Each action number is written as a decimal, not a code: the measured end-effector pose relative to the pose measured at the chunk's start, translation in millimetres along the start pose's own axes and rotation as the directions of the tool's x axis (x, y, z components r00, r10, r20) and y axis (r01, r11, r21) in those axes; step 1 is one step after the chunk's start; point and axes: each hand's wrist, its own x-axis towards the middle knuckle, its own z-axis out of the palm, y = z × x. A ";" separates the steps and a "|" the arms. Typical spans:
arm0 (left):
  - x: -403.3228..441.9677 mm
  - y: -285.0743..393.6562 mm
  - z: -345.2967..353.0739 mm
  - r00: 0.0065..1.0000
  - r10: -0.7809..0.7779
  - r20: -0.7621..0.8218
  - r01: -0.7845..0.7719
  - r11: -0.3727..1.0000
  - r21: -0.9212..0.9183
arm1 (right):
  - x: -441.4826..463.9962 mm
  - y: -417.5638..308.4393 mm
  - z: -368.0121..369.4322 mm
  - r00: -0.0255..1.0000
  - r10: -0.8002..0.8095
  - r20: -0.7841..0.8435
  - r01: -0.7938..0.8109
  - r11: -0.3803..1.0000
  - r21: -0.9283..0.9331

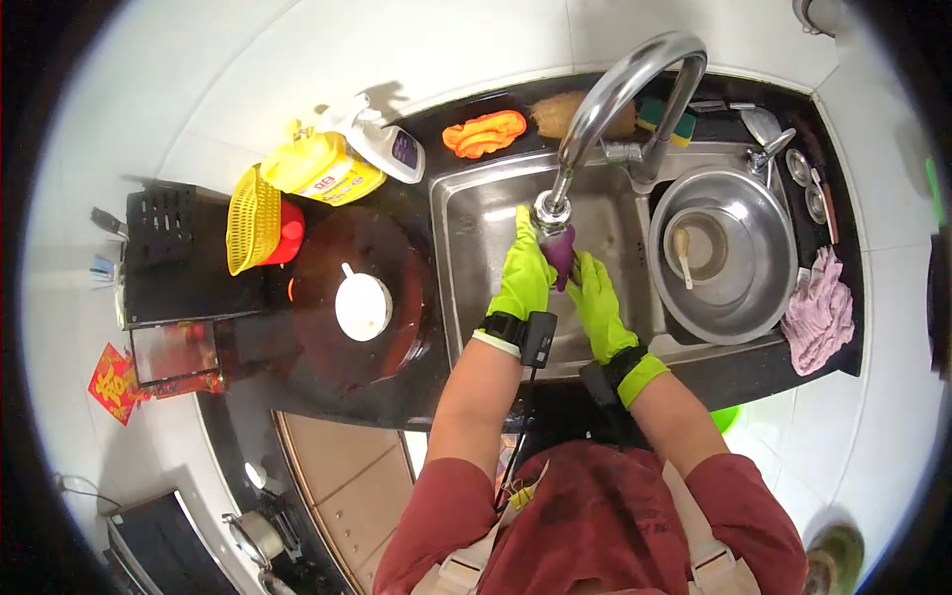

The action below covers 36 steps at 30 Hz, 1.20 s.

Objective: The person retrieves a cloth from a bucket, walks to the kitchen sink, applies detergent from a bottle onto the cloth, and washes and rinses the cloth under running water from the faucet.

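Observation:
Both my hands wear lime-green gloves and are over the left basin of the steel sink (476,297). A purple object (558,256), perhaps a cloth or a vegetable, is between them, right below the head of the chrome faucet (684,59). My left hand (526,268) has its fingers closed round the left side of the purple object, fingertips close to the faucet head. My right hand (593,296) is closed on its lower right side. The faucet head hides the top of the object.
A steel bowl (773,268) with a smaller bowl and brush stands in the right basin. Beside it lies a pink cloth (821,312). An orange cloth (484,134), bottles, a yellow basket (253,220) and a white lidded cup (363,307) stand around the left basin.

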 end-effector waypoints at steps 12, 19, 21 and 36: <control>-40.5 27.2 -40.1 0.933 0.292 0.211 -0.281 0.956 -0.084 | 28.7 -65.9 42.2 0.901 0.207 0.381 -0.208 0.977 -0.040; -49.1 28.1 -50.9 0.984 0.159 -0.079 -0.156 0.987 0.042 | 45.1 -69.4 6.5 0.966 -0.056 0.251 0.102 0.979 -0.174; -34.9 18.4 -48.5 0.964 0.187 -0.190 -0.168 0.979 0.113 | 49.1 -84.3 -3.1 0.972 -0.067 0.224 0.103 0.983 -0.155; -17.4 -0.4 5.0 0.945 0.188 0.266 -0.116 0.957 -0.266 | -21.5 -102.8 -16.3 0.833 -0.036 0.552 0.336 0.825 -0.454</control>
